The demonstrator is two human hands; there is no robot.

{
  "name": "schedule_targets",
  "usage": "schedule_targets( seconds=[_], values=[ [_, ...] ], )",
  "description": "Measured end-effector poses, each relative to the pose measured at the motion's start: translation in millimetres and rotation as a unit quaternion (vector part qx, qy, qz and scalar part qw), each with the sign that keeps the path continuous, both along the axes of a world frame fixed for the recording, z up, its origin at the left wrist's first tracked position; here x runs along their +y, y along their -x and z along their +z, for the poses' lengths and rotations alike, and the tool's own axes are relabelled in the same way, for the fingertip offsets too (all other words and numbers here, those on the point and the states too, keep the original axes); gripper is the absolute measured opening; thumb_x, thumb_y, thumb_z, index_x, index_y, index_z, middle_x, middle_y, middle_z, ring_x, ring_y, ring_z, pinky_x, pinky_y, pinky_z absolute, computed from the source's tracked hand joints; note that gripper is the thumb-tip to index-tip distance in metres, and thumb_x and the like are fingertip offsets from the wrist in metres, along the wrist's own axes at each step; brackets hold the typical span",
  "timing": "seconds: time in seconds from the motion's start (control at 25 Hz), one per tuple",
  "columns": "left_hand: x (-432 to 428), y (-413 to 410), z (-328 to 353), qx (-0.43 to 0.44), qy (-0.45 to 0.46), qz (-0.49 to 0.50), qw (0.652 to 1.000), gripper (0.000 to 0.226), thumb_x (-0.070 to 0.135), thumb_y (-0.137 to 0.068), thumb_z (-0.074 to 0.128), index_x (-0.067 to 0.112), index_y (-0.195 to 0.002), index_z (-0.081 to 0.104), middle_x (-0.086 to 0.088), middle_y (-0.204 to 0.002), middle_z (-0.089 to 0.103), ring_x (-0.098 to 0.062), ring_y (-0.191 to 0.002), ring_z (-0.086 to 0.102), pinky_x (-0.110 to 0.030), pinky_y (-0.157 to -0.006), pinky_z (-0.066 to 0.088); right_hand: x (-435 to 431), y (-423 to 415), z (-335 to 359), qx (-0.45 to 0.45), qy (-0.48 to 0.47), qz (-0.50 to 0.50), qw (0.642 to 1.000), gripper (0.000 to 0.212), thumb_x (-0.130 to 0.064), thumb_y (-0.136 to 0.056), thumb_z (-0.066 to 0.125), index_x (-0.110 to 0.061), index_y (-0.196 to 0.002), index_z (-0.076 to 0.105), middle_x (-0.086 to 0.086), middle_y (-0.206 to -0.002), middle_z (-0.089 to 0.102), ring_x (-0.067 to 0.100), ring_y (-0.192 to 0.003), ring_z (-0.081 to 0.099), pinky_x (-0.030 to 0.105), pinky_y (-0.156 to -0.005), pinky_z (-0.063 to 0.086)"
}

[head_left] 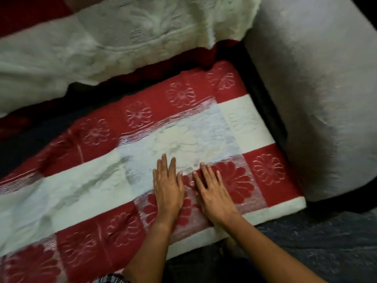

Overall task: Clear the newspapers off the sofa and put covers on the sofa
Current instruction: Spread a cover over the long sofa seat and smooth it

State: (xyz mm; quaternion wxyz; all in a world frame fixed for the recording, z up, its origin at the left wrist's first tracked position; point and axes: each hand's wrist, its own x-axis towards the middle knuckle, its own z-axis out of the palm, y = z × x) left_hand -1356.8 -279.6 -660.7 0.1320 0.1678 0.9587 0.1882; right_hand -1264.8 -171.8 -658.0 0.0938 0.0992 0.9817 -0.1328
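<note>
Filling most of the view, the sofa point(30, 17) shows dark red upholstery only at its top left corner and in the shadowed gap behind the seat. A seat cover point(183, 123) lies spread over the cushion: a thick, fuzzy cloth in red and cream blocks, with raised flower shapes in the red squares and a cream border along the front edge. It sits smooth near the armrest and rumpled toward the left. A back cover point(122, 37), cream and fleecy with a woven relief pattern, hangs over the backrest with a ragged lower edge. The rounded armrest point(316, 99) at the right is wrapped in pale, plush fabric. Dark blue-grey floor point(326, 242) shows below it. The left hand point(168, 186) and right hand point(214, 193) lie palm-down side by side on the seat cover near its front edge, fingers point(206, 172) straight and slightly spread, gripping nothing. A checked sleeve point(110, 278) peeks in at the bottom.
</note>
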Motion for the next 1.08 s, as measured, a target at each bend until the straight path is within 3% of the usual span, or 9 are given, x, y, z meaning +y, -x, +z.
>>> schedule_targets(
  seconds=[0.2, 0.36, 0.44, 0.56, 0.72, 0.8, 0.88, 1.0, 1.08],
  values=[
    [-134.1, 55.6, 3.9, 0.018, 0.042, 0.019, 0.999, 0.050, 0.030, -0.091, 0.032, 0.007, -0.132, 0.050, -0.016, -0.144, 0.040, -0.031, -0.133, 0.038, -0.037, -0.114, 0.016, -107.8, 70.1, -1.8, -0.004, 0.016, -0.002, 1.000, 0.076, -0.021, -0.081, 0.065, -0.008, -0.144, 0.025, 0.024, -0.151, 0.021, 0.038, -0.139, 0.009, 0.054, -0.106, 0.005],
    [-216.0, 97.4, 11.2, 0.034, 0.036, -0.023, 0.998, 0.045, 0.025, -0.089, 0.036, 0.009, -0.125, 0.057, -0.013, -0.137, 0.051, -0.029, -0.126, 0.049, -0.036, -0.108, 0.021, -201.4, 133.6, 1.2, 0.028, 0.018, 0.078, 0.996, 0.049, -0.024, -0.084, 0.050, -0.007, -0.130, 0.050, 0.024, -0.138, 0.045, 0.038, -0.129, 0.041, 0.055, -0.103, 0.017],
    [-243.3, 119.2, 14.9, 0.049, 0.022, -0.002, 0.999, 0.040, 0.025, -0.088, 0.038, 0.011, -0.119, 0.060, -0.014, -0.132, 0.055, -0.030, -0.120, 0.052, -0.040, -0.106, 0.034, -229.8, 164.8, 5.4, 0.056, 0.026, 0.084, 0.995, 0.038, -0.019, -0.083, 0.056, -0.005, -0.117, 0.061, 0.024, -0.127, 0.055, 0.036, -0.122, 0.047, 0.052, -0.104, 0.024],
    [-266.2, 155.3, 19.8, 0.076, 0.004, 0.066, 0.995, 0.037, 0.026, -0.090, 0.038, 0.010, -0.114, 0.062, -0.015, -0.127, 0.056, -0.032, -0.115, 0.053, -0.047, -0.097, 0.046, -237.3, 208.0, 14.2, 0.068, 0.058, 0.042, 0.995, 0.033, -0.011, -0.073, 0.072, -0.005, -0.104, 0.062, 0.020, -0.112, 0.060, 0.033, -0.101, 0.054, 0.044, -0.087, 0.050],
    [-277.4, 204.3, 29.7, 0.087, -0.044, 0.155, 0.983, 0.036, 0.016, -0.094, 0.035, 0.007, -0.121, 0.057, -0.013, -0.131, 0.053, -0.032, -0.122, 0.047, -0.048, -0.103, 0.040, -230.5, 257.6, 36.2, 0.051, 0.074, 0.031, 0.995, 0.026, -0.007, -0.086, 0.055, -0.005, -0.111, 0.059, 0.017, -0.121, 0.053, 0.032, -0.104, 0.053, 0.041, -0.084, 0.046],
    [-278.6, 223.7, 34.0, 0.025, -0.067, 0.188, 0.980, 0.037, 0.007, -0.095, 0.038, 0.008, -0.131, 0.049, -0.011, -0.131, 0.053, -0.028, -0.123, 0.047, -0.043, -0.106, 0.038, -225.5, 283.6, 40.2, 0.047, 0.112, 0.019, 0.992, 0.032, -0.001, -0.087, 0.049, -0.002, -0.119, 0.054, 0.015, -0.130, 0.049, 0.031, -0.111, 0.050, 0.044, -0.092, 0.046],
    [-281.0, 237.7, 35.7, -0.045, -0.051, 0.195, 0.978, 0.041, 0.020, -0.098, 0.041, 0.012, -0.138, 0.041, -0.010, -0.129, 0.054, -0.024, -0.121, 0.046, -0.038, -0.105, 0.036, -221.2, 310.8, 34.8, 0.053, 0.089, 0.060, 0.993, 0.051, 0.012, -0.075, 0.052, -0.001, -0.125, 0.051, 0.018, -0.135, 0.046, 0.036, -0.111, 0.051, 0.048, -0.089, 0.049],
    [-288.1, 253.4, 37.3, -0.090, 0.061, 0.097, 0.989, 0.044, 0.045, -0.090, 0.052, 0.015, -0.122, 0.057, -0.005, -0.116, 0.057, -0.021, -0.112, 0.048, -0.034, -0.097, 0.032, -221.0, 336.1, 31.5, -0.010, 0.069, 0.120, 0.990, 0.064, 0.011, -0.079, 0.048, -0.010, -0.139, 0.040, 0.016, -0.144, 0.037, 0.036, -0.121, 0.046, 0.044, -0.092, 0.048],
    [-288.3, 264.2, 44.7, -0.123, 0.054, 0.075, 0.988, 0.035, 0.039, -0.086, 0.061, 0.013, -0.108, 0.061, -0.004, -0.105, 0.059, -0.021, -0.104, 0.052, -0.032, -0.092, 0.036, -219.2, 343.8, 32.0, -0.038, 0.043, 0.143, 0.988, 0.051, 0.005, -0.086, 0.044, -0.009, -0.135, 0.045, 0.016, -0.136, 0.042, 0.035, -0.117, 0.047, 0.042, -0.086, 0.045]
  ],
)
